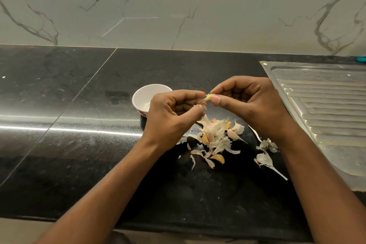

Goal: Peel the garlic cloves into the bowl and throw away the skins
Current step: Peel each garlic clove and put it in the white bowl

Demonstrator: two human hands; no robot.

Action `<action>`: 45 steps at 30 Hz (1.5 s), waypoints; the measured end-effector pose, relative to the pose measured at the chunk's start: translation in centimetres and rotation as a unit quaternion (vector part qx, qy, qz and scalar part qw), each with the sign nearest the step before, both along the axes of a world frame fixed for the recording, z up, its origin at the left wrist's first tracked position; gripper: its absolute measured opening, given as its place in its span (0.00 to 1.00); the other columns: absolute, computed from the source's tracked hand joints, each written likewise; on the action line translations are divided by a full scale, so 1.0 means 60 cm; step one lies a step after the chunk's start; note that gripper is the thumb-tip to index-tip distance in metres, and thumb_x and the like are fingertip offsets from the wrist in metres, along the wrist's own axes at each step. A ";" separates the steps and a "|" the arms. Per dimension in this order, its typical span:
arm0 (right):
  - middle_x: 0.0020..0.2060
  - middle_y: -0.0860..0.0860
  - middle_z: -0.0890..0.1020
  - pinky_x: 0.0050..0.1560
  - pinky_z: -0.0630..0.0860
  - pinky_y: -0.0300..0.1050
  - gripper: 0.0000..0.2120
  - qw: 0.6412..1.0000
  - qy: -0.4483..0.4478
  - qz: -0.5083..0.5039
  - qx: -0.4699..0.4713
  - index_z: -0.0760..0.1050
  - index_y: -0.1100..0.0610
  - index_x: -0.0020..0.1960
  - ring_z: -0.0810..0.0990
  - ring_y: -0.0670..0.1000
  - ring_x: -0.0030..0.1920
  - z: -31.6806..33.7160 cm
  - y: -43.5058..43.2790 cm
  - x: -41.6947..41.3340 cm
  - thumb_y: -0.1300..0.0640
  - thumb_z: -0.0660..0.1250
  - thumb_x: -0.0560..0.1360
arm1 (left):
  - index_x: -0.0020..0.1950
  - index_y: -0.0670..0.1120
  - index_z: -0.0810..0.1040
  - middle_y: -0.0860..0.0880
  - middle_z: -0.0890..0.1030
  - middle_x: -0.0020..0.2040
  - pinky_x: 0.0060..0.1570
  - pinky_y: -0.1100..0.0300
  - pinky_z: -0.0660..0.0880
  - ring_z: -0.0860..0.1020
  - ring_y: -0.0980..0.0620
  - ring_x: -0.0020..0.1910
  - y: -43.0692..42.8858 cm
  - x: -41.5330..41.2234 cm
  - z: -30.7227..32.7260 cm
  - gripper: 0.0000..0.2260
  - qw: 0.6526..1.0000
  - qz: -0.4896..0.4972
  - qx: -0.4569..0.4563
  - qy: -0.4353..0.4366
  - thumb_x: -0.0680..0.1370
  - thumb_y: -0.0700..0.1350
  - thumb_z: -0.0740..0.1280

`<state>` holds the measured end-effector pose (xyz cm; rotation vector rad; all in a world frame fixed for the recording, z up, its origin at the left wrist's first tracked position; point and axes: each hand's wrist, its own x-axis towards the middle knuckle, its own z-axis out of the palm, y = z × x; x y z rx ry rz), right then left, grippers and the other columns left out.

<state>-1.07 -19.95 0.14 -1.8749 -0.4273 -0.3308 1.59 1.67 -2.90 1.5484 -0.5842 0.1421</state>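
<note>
My right hand [245,103] pinches a small pale garlic clove [210,97] between thumb and forefinger, held above the black counter. My left hand [174,115] is curled right beside it, its fingertips at the clove's left end, where a thin bit of skin shows. A small white bowl [145,95] stands just left of and behind my left hand, partly hidden by it; the part I see looks bare inside. Below my hands lies a pile of papery skins and cloves [214,136]. More skin scraps [266,152] lie to its right.
A steel sink drainboard [324,109] fills the right side, its edge close to my right wrist. The black stone counter [79,89] stretches left, with a marble wall [178,6] behind it. The counter's front edge runs along the bottom.
</note>
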 end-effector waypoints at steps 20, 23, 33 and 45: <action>0.48 0.52 0.90 0.50 0.86 0.43 0.10 0.998 0.051 0.037 -0.013 0.87 0.60 0.56 0.89 0.54 0.47 0.005 0.000 -0.002 0.59 0.76 0.76 | 0.48 0.37 0.86 0.44 0.86 0.39 0.37 0.58 0.81 0.84 0.44 0.36 0.004 0.004 0.002 0.05 0.999 0.006 0.025 -0.032 0.81 0.34 0.70; 0.47 0.54 0.90 0.48 0.85 0.44 0.10 0.998 0.051 0.041 0.004 0.87 0.61 0.55 0.89 0.55 0.45 0.005 -0.001 -0.003 0.59 0.76 0.76 | 0.48 0.37 0.86 0.44 0.86 0.39 0.37 0.59 0.80 0.84 0.45 0.36 0.003 0.002 0.003 0.05 0.999 -0.008 0.012 -0.036 0.80 0.33 0.70; 0.42 0.61 0.88 0.43 0.83 0.42 0.10 0.985 0.115 0.062 0.114 0.86 0.63 0.51 0.86 0.53 0.40 0.005 0.000 -0.001 0.59 0.75 0.73 | 0.50 0.39 0.86 0.42 0.86 0.40 0.38 0.59 0.80 0.84 0.46 0.37 -0.001 -0.004 0.008 0.05 0.998 -0.048 -0.024 -0.033 0.80 0.34 0.70; 0.46 0.53 0.90 0.50 0.86 0.45 0.09 0.999 0.037 0.007 0.016 0.87 0.61 0.55 0.89 0.55 0.46 0.007 0.001 -0.004 0.60 0.76 0.76 | 0.52 0.35 0.86 0.38 0.87 0.42 0.42 0.55 0.83 0.87 0.41 0.40 0.002 -0.003 0.011 0.05 0.996 -0.039 -0.070 0.045 0.79 0.35 0.73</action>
